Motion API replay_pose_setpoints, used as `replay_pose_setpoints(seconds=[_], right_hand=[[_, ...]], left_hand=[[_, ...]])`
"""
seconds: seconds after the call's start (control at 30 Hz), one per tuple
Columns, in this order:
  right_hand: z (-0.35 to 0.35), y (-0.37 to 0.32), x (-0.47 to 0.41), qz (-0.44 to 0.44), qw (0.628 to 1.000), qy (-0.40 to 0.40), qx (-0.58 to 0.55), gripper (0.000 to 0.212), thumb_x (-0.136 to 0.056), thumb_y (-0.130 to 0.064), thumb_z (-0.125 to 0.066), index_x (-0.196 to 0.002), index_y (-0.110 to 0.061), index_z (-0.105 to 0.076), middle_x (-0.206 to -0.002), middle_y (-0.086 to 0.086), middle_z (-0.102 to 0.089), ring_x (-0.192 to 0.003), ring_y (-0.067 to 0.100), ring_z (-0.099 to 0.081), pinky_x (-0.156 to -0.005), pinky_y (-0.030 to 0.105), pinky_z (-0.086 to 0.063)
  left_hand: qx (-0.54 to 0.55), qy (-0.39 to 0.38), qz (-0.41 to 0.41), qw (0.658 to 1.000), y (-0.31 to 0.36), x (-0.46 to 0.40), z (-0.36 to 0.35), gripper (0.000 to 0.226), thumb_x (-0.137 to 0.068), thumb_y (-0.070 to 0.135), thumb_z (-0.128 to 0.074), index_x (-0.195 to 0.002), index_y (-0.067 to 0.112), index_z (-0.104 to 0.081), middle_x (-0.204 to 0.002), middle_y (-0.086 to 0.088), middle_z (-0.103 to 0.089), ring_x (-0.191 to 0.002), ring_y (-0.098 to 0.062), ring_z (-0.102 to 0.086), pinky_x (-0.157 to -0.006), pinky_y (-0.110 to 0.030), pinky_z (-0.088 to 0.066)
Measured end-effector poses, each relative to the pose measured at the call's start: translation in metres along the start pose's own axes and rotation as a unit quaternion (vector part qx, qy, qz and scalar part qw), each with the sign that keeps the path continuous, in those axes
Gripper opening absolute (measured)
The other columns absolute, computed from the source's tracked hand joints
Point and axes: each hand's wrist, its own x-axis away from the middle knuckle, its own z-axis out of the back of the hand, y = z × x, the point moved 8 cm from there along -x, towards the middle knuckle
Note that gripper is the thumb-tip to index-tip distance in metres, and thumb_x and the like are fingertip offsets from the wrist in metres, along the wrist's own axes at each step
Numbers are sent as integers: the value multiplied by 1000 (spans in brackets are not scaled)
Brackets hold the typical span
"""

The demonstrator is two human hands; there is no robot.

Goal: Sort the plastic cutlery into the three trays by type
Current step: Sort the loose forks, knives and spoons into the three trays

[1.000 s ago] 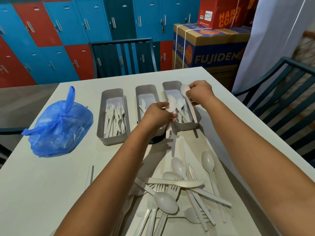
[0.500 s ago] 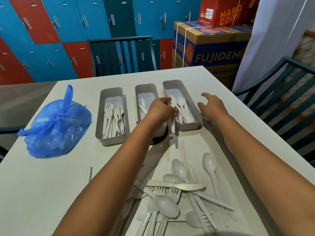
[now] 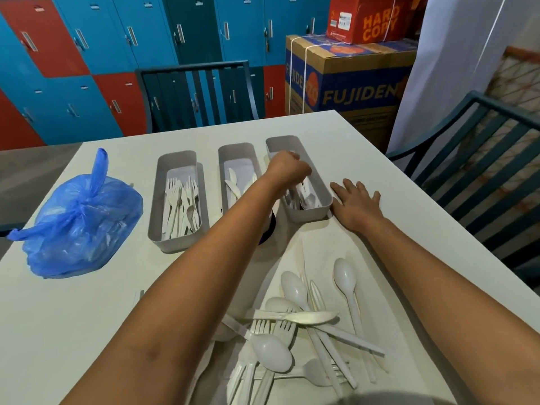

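Three grey trays stand in a row at the far side of the white table (image 3: 73, 331). Forks fill the left tray (image 3: 154, 206), a few knives lie in the middle tray (image 3: 222, 171), and spoons sit in the right tray (image 3: 310, 215). My left hand (image 3: 287, 168) reaches over the right tray with curled fingers, gripping a blurred white spoon (image 3: 301, 186) that points down into it. My right hand (image 3: 357, 206) lies flat on the table with fingers spread, just right of that tray. A mixed pile of white cutlery (image 3: 295, 317) lies near me on white paper.
A tied blue plastic bag (image 3: 79, 223) sits at the left of the table. A dark round object (image 3: 268, 229) shows under my left forearm. Dark chairs stand at the far side (image 3: 198, 92) and the right (image 3: 482, 159). Cardboard boxes (image 3: 350, 83) and lockers are behind.
My right hand let its spoon go into the right tray, then moved right and settled flat on the table. My left hand carried its spoon from the middle tray's edge over the right tray.
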Motion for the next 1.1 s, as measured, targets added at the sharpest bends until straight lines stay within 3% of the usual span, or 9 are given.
replay_pose_setpoints(seconds=[0.2,0.3,0.4,0.57,0.67,0.77,0.87,0.97,1.1], right_hand=[[2,0,2,6,1000,-13,-7,55,-100,-49,-17,-151,-31,-9,-160,2,-2,-147,29,0,-114,55,0],[7,1,7,11,999,-4,-40,54,-100,-48,-23,-150,-28,-19,-160,3,-10,-146,29,-7,-115,53,-3],[15,2,15,9,996,1,-91,50,-99,-40,-39,-146,-23,-34,-155,7,-25,-141,31,-25,-114,48,-18],[33,6,37,-49,977,-10,-206,25,-91,-22,-58,-115,-13,-63,-116,9,-61,-97,25,-58,-80,29,-46],[27,8,53,-88,976,-132,-150,22,-90,-29,-62,-88,-8,-65,-78,8,-61,-61,19,-55,-63,27,-45],[14,10,70,-114,956,-238,-127,30,-84,-33,-70,-72,-6,-63,-64,8,-57,-52,20,-49,-61,28,-44],[11,7,83,-118,952,-260,-113,31,-78,-32,-75,-69,-6,-61,-61,8,-53,-51,20,-46,-61,29,-44],[4,3,96,-120,947,-282,-101,31,-76,-32,-76,-69,-6,-60,-62,8,-54,-50,20,-46,-62,28,-44],[5,-1,100,-128,952,-247,-128,27,-77,-24,-75,-67,-5,-59,-61,10,-58,-51,21,-50,-64,29,-48]], left_hand=[[16,-3,-50,999,10,23,0,40,-90,6,-54,-131,11,-54,-126,-8,-58,-81,-11,-56,-68,-16,-49],[-50,-52,-70,995,10,49,-17,29,-91,10,-55,-119,9,-62,-116,-7,-64,-96,-17,-60,-77,-25,-51],[-146,-131,-55,979,-3,75,-43,25,-90,22,-60,-112,11,-65,-102,-4,-65,-89,-16,-62,-69,-24,-51],[-248,-136,-60,957,-23,95,-63,20,-87,32,-63,-95,15,-59,-92,-2,-54,-83,-16,-53,-67,-24,-45],[-288,-129,-43,948,-33,101,-72,34,-85,43,-63,-96,12,-60,-94,-4,-56,-88,-18,-56,-78,-30,-48],[-302,-122,-25,945,-42,104,-79,55,-78,52,-67,-114,10,-61,-109,-3,-62,-92,-18,-56,-77,-30,-47],[-278,-108,-4,955,-48,105,-82,60,-71,50,-75,-113,12,-58,-105,-2,-62,-85,-15,-54,-71,-27,-46],[-256,-101,7,961,-51,105,-84,40,-70,38,-79,-95,13,-60,-86,-1,-60,-71,-14,-55,-56,-23,-41],[-222,-104,32,969,-56,104,-83,35,-73,23,-77,-102,7,-67,-93,-6,-65,-82,-20,-60,-68,-26,-47]])
